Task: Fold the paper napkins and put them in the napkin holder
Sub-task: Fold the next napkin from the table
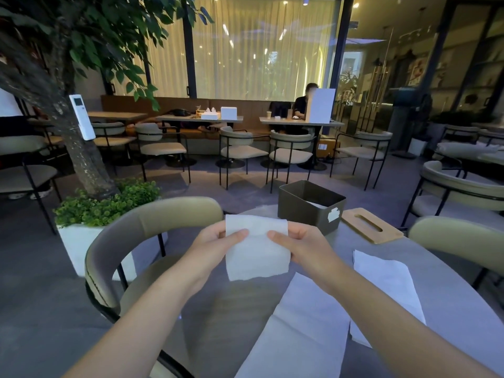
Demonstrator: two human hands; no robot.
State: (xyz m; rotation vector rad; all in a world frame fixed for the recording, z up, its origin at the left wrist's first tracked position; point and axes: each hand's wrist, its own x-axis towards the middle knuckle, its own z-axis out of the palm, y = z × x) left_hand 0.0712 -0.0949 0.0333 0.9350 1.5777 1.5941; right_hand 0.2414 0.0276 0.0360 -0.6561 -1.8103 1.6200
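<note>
Holding a white paper napkin [256, 249] up above the worktop [450, 290], both hands pinch it at its upper part: left hand [215, 241] on the left edge, right hand [300, 245] on the right edge, thumbs on the near face, other fingers behind. The top of the napkin looks folded over (a crease line runs between the two thumbs), lower part hangs free with a slightly ragged bottom edge. Both hands closed on the sheet, held apart by its width.

Napkin holder [311, 207], a dark open-top box with a pale torn label on its near right face, stands on the worktop past the hands, to the right; something white shows inside it. Its wooden lid [372, 225] with a slot lies flat just beside it on the right.

Two more napkins lie flat on the worktop: a long unfolded napkin [300, 331] below the right forearm, and another flat napkin [387, 285] to its right, partly covered by that arm.

Padded chair [152, 227] at the worktop's left edge, under the left hand.
</note>
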